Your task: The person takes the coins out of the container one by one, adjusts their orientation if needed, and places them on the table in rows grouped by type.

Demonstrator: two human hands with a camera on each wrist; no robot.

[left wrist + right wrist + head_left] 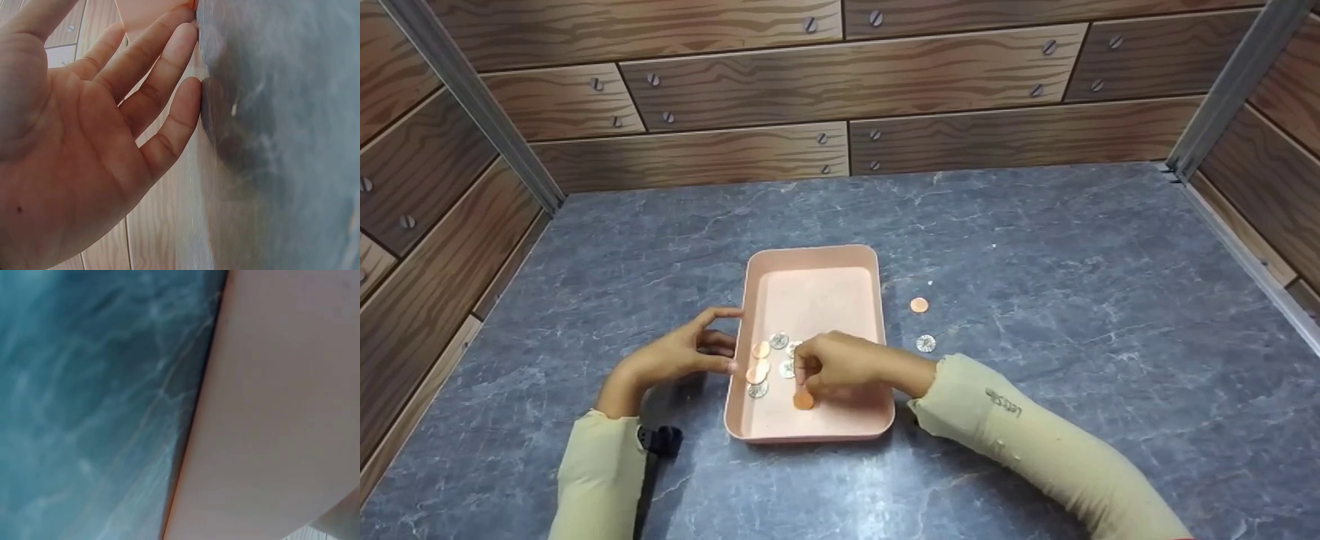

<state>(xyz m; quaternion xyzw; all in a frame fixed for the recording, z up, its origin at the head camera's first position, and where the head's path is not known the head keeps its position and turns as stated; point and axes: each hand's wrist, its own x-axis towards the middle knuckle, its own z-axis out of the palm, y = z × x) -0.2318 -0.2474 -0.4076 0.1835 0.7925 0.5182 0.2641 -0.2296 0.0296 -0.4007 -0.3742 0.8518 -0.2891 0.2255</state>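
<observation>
A shallow pink tray [819, 300] lies on the grey marbled table. My right hand [840, 364] reaches into it over the right rim, thumb and fingertips pinching a copper-coloured coin [803, 399] low over the tray floor. Copper coins [761, 350] and silver coins [779, 341] lie in the tray's left half, some partly hidden by that hand. My left hand [679, 349] rests beside the tray's left wall, fingers spread and thumb at the rim. In the left wrist view, the left hand's fingertips [188, 93] touch the table. The right wrist view shows mostly the tray wall [270, 410].
Right of the tray, a copper coin [919, 304] and a silver coin [925, 343] lie on the table [1072, 300]. Wood-patterned panels [840, 75] enclose the back and sides, with metal posts [1222, 90] at the corners.
</observation>
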